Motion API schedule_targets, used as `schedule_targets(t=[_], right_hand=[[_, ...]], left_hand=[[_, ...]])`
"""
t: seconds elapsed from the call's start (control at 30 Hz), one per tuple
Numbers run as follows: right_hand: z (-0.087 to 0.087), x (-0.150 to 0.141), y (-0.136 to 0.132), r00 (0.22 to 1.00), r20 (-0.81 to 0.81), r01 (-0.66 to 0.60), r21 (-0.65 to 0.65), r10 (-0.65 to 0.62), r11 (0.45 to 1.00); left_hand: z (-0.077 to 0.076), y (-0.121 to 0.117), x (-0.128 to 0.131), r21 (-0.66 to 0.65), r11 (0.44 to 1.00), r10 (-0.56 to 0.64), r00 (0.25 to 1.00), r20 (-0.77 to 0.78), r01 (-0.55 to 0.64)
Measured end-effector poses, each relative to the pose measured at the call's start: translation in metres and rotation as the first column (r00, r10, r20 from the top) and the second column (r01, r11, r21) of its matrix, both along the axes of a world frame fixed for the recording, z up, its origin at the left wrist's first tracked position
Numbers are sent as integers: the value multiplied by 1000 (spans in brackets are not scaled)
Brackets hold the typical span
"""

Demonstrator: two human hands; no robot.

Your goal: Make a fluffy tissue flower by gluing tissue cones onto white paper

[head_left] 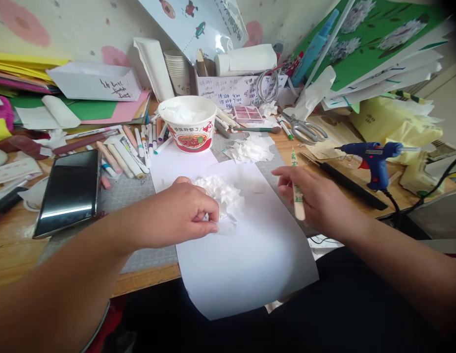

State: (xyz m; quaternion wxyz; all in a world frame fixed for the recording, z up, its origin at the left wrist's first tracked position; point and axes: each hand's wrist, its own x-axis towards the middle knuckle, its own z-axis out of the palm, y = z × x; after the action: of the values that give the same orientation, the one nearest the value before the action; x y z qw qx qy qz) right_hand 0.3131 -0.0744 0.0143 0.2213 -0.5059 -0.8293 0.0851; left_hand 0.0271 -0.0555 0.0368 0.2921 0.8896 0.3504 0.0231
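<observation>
A large white paper sheet [246, 274] lies in front of me, its near end curling over the table edge. On it sits a fluffy mound of white paper petals [226, 193]. Beside that mound, my left hand [180, 211] is closed in a pinch on a small white paper piece [227, 228]. My right hand [319, 198], off to the right of the sheet, grips a slim wooden stick [299, 211] with green markings, its pointed end up. Behind the mound is a loose pile of white paper scraps [252, 148].
A paper bowl [193, 125] holding white scraps stands at the back. On the right are scissors [305, 128], a black-handled tool [353, 186] and a blue glue gun [377, 159]. To the left lie a black phone [69, 191] and several markers [128, 154].
</observation>
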Motion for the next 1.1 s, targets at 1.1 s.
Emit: schedule_targets(t=[1.1], right_hand=[[-17, -45, -37, 843, 5, -524, 238, 538, 818]], left_hand=[[-12, -11, 15, 233, 972, 73, 984, -165, -33]])
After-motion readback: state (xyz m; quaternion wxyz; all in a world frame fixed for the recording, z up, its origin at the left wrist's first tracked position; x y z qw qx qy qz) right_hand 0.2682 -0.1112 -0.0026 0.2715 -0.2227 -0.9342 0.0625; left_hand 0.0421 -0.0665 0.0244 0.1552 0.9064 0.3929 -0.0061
